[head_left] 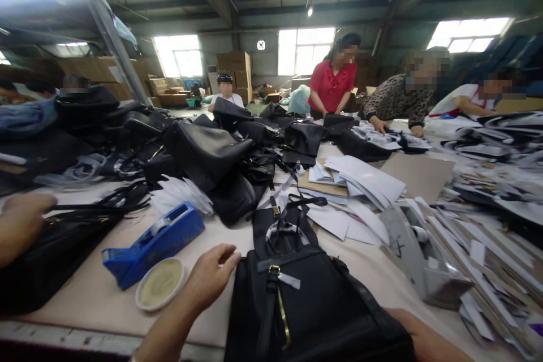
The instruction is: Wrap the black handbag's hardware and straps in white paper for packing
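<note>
In front of me a black leather backpack (pixel 314 300) lies on the table, with a gold buckle, a gold zip and a small white tag (pixel 289 280). My left hand (pixel 212 274) is at the bag's upper left corner, fingers loosely bent, with a gap between thumb and fingers. Against the lower right side of the bag is my right hand (pixel 409 325); its fingers are hidden behind the bag. Black straps (pixel 292 220) with wrapped handles extend from the bag's top. Left of my left hand are a round tub of yellowish paste (pixel 161 284) and a blue tape dispenser (pixel 155 243).
A co-worker's blurred hand (pixel 25 220) is over another black bag (pixel 55 249) at left. Black bags (pixel 203 153) are piled ahead. A grey tape dispenser (pixel 424 254), white sheets (pixel 365 178) and card strips (pixel 479 260) lie at right. Several people work across the table.
</note>
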Available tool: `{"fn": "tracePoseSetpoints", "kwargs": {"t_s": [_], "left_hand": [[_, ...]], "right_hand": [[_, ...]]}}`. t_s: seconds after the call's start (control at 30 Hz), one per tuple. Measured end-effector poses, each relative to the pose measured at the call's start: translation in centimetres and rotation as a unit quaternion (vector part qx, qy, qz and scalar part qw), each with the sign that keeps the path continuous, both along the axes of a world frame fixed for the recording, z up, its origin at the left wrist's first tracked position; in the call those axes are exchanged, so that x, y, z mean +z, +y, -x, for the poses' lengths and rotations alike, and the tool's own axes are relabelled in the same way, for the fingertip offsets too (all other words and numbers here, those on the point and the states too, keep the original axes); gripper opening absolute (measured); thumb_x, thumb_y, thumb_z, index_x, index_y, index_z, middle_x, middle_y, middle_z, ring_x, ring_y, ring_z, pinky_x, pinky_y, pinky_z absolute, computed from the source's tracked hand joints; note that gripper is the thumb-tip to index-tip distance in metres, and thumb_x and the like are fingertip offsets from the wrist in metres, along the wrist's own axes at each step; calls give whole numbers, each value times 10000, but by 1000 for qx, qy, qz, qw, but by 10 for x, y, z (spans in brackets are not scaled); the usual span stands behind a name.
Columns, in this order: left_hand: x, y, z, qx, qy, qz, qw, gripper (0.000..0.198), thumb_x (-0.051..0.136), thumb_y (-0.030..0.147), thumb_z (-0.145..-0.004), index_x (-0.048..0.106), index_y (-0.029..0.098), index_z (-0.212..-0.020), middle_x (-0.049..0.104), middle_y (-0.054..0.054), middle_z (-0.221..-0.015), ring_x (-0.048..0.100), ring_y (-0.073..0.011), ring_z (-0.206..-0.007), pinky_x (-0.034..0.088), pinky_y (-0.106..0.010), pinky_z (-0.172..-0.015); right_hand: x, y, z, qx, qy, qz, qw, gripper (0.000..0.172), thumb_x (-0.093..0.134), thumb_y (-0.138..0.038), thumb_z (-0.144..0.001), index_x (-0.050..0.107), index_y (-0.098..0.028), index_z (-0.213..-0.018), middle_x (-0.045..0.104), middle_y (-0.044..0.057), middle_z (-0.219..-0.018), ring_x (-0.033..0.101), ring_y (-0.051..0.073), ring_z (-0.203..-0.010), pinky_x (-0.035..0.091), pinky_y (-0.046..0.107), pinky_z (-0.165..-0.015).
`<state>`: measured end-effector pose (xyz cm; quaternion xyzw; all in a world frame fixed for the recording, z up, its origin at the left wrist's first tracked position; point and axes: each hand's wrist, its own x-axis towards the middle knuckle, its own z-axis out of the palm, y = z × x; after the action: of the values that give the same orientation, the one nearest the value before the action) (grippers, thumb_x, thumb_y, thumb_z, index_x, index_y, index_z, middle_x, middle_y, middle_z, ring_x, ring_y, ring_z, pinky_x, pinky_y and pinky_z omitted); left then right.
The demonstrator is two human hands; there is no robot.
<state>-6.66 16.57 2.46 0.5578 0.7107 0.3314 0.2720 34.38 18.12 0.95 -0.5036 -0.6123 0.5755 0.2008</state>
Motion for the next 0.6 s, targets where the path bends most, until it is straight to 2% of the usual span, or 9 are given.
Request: {"fn": "tracePoseSetpoints", "kwargs": {"t_s": [0.1, 0.2, 0.3, 0.37, 0.43, 0.53, 0.6], "left_hand": [[10, 51, -14, -51, 6, -20, 998, 355, 567, 447, -847, 722, 171, -1006, 731, -79, -1001, 654, -236, -935, 466, -303, -848], [3, 103, -34, -88, -6, -1, 996, 295, 609, 421, -815, 749, 168, -872, 737, -68, -879, 650, -227, -848, 449, -291, -784], [-17, 138, -52, -94, -27, 31, 995, 287, 656, 406, -773, 698, 161, -629, 680, -53, -652, 623, -212, -722, 431, -287, -715], [-31, 149, -61, -92, -54, 55, 993, 358, 661, 438, -769, 634, 167, -537, 620, -44, -554, 596, -199, -651, 426, -286, -672], [-39, 153, -67, -95, -98, 87, 987, 454, 606, 546, -800, 618, 169, -548, 595, -45, -532, 567, -188, -574, 422, -289, -601], [-42, 156, -70, -103, -179, 137, 969, 650, 412, 746, -825, 620, 162, -631, 596, -59, -555, 509, -160, -463, 401, -286, -484], [-39, 157, -70, -109, -219, 156, 957, 721, 339, 816, -804, 585, 165, -613, 553, -44, -526, 462, -135, -416, 375, -270, -435]], "right_hand": [[7, 18, -1, 95, -49, 58, 993, 166, 736, -386, -676, 773, -231, -629, 754, 29, -739, 702, 283, -763, 549, 276, -623], [-3, 32, 9, 69, -67, 6, 995, 253, 656, -438, -724, 771, -218, -677, 751, 29, -754, 694, 271, -787, 555, 282, -677], [-25, 40, 19, -12, -64, -47, 997, 351, 601, -504, -755, 781, -206, -793, 745, 47, -764, 694, 269, -798, 564, 309, -726], [-40, 42, 20, -87, -64, -71, 992, 404, 595, -558, -756, 783, -210, -838, 732, 54, -727, 695, 264, -755, 569, 302, -692], [-53, 40, 17, -132, -57, -88, 986, 441, 603, -598, -752, 785, -219, -887, 722, 57, -703, 691, 260, -717, 571, 293, -656], [-62, 35, 11, -141, -44, -104, 984, 462, 617, -622, -752, 784, -224, -917, 721, 64, -705, 689, 260, -703, 575, 290, -640], [-64, 34, 9, -141, -40, -111, 983, 465, 616, -624, -760, 784, -221, -921, 726, 70, -722, 692, 263, -717, 578, 289, -645]]}}
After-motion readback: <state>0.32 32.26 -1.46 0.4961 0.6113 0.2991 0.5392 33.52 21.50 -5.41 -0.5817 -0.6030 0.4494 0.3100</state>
